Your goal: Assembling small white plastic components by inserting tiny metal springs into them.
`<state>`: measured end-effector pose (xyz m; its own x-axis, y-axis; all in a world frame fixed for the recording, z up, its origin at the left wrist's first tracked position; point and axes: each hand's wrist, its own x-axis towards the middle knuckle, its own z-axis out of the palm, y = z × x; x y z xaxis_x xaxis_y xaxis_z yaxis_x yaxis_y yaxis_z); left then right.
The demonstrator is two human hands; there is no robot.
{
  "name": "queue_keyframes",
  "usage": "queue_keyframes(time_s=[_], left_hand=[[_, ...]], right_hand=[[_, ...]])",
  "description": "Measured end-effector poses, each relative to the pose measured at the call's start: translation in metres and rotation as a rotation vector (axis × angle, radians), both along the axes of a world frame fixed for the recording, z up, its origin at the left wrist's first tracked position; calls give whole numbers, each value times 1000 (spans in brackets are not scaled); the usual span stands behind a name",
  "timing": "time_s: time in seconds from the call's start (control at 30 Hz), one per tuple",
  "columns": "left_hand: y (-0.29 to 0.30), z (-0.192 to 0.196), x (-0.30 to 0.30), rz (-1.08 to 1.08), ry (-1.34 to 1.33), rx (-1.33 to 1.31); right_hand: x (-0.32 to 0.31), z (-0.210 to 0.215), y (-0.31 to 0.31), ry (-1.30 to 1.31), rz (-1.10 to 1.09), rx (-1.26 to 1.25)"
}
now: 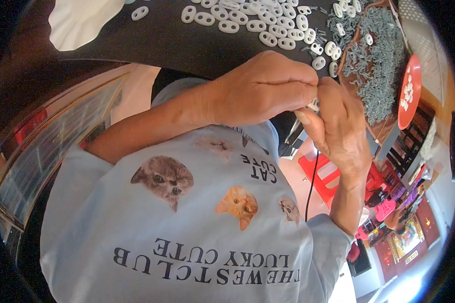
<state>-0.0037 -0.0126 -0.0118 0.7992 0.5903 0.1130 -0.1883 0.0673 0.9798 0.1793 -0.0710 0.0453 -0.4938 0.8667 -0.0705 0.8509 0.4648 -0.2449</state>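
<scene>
My two hands meet above the table's near edge. My right hand (341,121) is closed, with thumb and fingers pinching a small white oval piece (314,105), most of it covered by the fingers. My left hand (265,88) is curled into a pinch right against that piece; whatever its fingertips hold is hidden. Beyond the hands lie many loose white two-holed oval pieces (255,25) on the dark tabletop (151,38). To their right spreads a heap of small grey screws (374,70), with a few white pieces on and beside it.
A red-orange plate (408,91) with small white bits stands at the right, past the screws. A white scalloped dish (78,25) sits at the far left. Below the table are a black cable (312,187) and a red plastic stool (321,174).
</scene>
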Motion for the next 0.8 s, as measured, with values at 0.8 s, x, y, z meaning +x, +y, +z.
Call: queue_keyframes(time_s=[0.8], left_hand=[[-11, 5, 0, 95, -52, -356]], right_hand=[[-11, -15, 13, 298, 160, 187]])
